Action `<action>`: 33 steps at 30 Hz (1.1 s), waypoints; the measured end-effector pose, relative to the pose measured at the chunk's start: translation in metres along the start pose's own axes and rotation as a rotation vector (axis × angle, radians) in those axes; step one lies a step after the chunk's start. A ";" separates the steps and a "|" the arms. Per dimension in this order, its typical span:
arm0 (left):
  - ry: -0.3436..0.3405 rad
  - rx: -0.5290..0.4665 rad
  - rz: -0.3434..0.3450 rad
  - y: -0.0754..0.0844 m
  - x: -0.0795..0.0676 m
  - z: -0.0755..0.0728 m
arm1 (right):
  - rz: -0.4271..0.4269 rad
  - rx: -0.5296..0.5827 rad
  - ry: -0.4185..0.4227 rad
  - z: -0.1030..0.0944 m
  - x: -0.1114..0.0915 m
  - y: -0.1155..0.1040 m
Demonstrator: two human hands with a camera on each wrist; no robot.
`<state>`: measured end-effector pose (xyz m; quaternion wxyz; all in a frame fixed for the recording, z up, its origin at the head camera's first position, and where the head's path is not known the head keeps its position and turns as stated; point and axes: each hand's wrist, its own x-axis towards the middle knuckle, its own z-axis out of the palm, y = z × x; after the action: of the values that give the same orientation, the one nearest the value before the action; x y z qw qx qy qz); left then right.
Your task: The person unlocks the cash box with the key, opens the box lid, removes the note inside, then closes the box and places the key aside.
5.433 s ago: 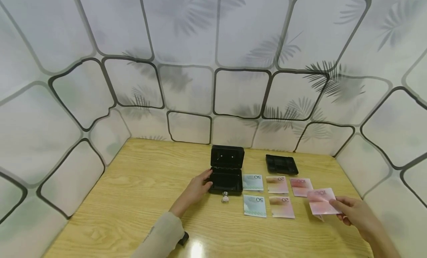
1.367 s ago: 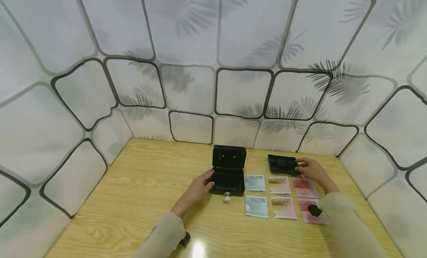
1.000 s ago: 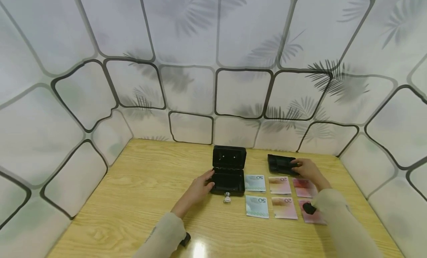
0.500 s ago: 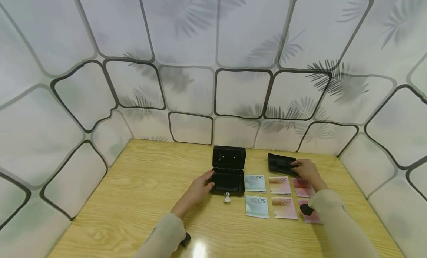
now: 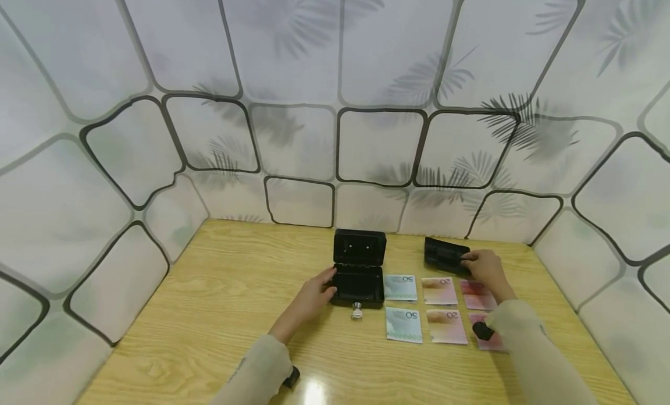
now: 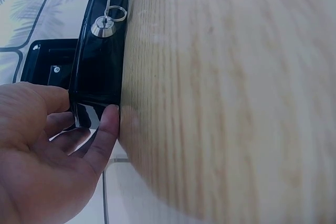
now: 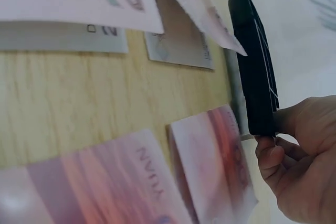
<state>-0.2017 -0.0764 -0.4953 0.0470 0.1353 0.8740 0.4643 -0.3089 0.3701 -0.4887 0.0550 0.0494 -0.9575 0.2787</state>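
Observation:
A small black cash box [image 5: 361, 304] stands with its lid [image 5: 359, 246] raised, and its inside looks bare. My left hand [image 5: 309, 300] holds its left end; in the left wrist view the fingers and thumb [image 6: 107, 124] bend around that end. A silver key [image 6: 107, 9] sits in the lock [image 6: 103, 27] on the box's front. At the back right, my right hand [image 5: 485, 271] pinches the right end of a black compartment tray [image 5: 445, 255], which is tilted. The right wrist view shows the tray [image 7: 254, 66] edge-on, with the thumb and curled fingers at its end.
Folded banknotes lie in two rows right of the box: green 50s [image 5: 403, 324], pinkish 20s [image 5: 447, 326] and red 100s [image 5: 477, 294]. My right sleeve [image 5: 528, 335] passes over the nearer red note. A patterned wall [image 5: 377, 207] rises behind the wooden table [image 5: 225, 312].
Earlier, my right hand held a folded red note, which now lies on the table. That hand moved back to the tray, which has since tilted and shifted slightly right. My left hand stays put.

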 end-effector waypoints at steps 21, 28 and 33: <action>0.017 -0.037 -0.005 -0.003 0.002 0.002 | -0.032 0.034 0.013 -0.022 -0.026 -0.060; 0.014 -0.025 -0.001 -0.004 0.002 0.002 | -0.058 0.062 0.006 -0.018 -0.038 -0.082; 0.011 -0.027 -0.009 -0.003 0.002 0.001 | -0.048 0.096 -0.006 -0.014 -0.045 -0.094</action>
<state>-0.2038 -0.0763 -0.4985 0.0463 0.1281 0.8685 0.4767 -0.2517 0.3015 -0.4336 0.0562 0.0756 -0.9418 0.3227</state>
